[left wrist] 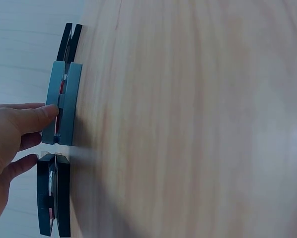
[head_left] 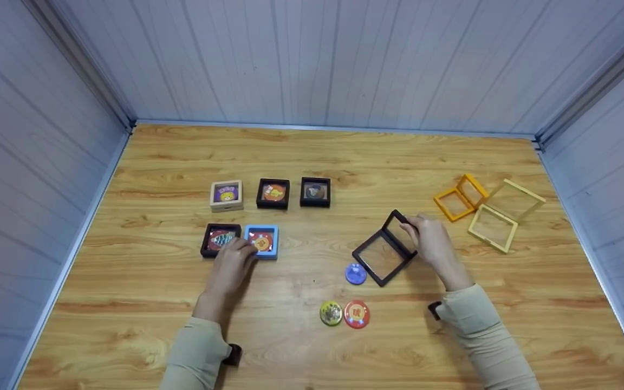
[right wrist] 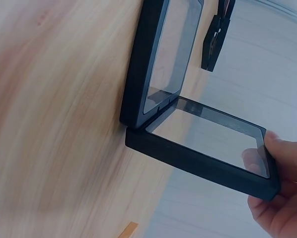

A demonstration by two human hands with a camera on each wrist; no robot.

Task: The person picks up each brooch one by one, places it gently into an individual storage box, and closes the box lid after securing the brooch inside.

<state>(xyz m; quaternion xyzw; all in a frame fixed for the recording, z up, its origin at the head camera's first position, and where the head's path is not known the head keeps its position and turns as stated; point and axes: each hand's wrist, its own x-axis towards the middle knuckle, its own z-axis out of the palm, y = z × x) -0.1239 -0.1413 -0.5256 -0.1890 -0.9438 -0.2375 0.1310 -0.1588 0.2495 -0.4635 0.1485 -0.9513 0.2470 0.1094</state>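
Table (head_left: 279,355) was wood-grain, pale panel walls (head_left: 312,65) far, L & R. My L hand (head_left: 231,261), fingers bent nearly closed, pinched blue frame (head_left: 275,242) at L; R hand (head_left: 432,241), fingers curled, pinched lid of unfolded black frame (head_left: 397,244), R of ctr.

My head view from above, facing forward and down across the surface (head_left: 296,287), my wrist views close and tipped sideways, left sharing the blue frame (left wrist: 70,104) with it, right the open black frame (right wrist: 193,164)

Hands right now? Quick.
Left hand: touching the blue frame; whether it's gripping can't be told.
Right hand: closed, holding the open black frame by its lid.
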